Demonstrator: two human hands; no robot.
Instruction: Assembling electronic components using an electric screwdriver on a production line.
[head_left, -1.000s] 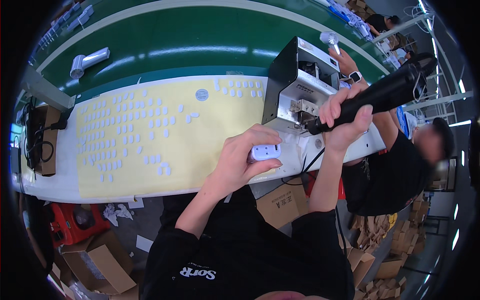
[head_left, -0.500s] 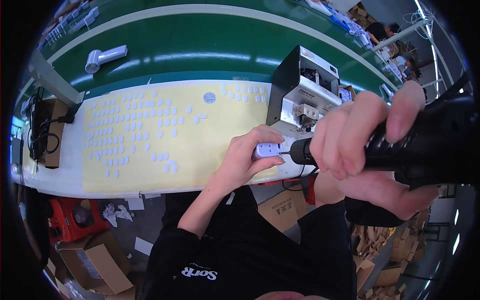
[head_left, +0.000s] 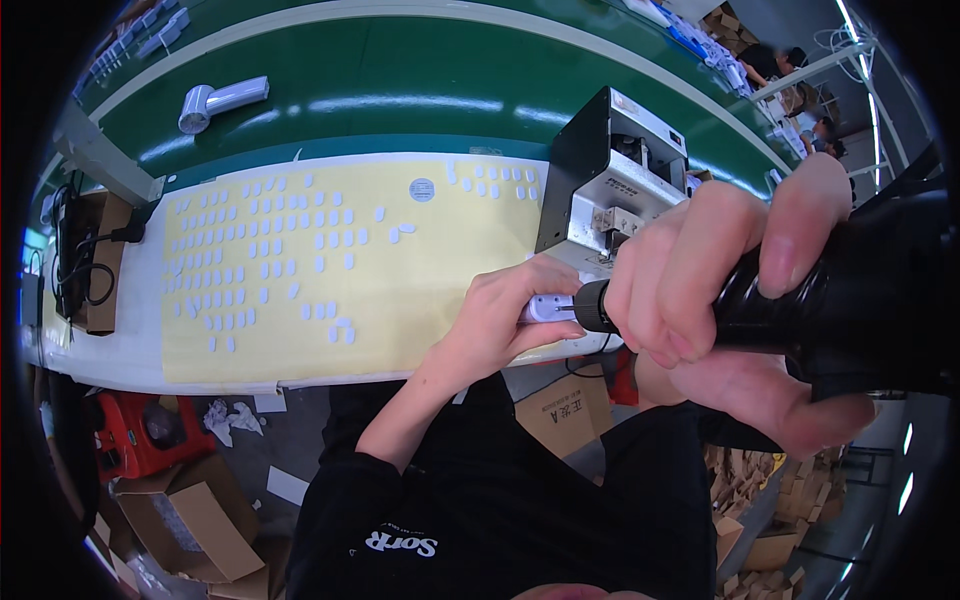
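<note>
The left hand (head_left: 505, 312) holds a white part (head_left: 545, 307) between machine (head_left: 632, 190) and table edge (head_left: 210, 388).

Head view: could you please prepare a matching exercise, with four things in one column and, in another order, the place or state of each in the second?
Things
1. left hand
2. right hand
3. pale L-shaped part
4. small white oval pieces

Places or states
a. on the yellow sheet
b. holding the white device
c. on the green surface
d. holding the black tool

Pairs: 1-b, 2-d, 3-c, 4-a
</note>
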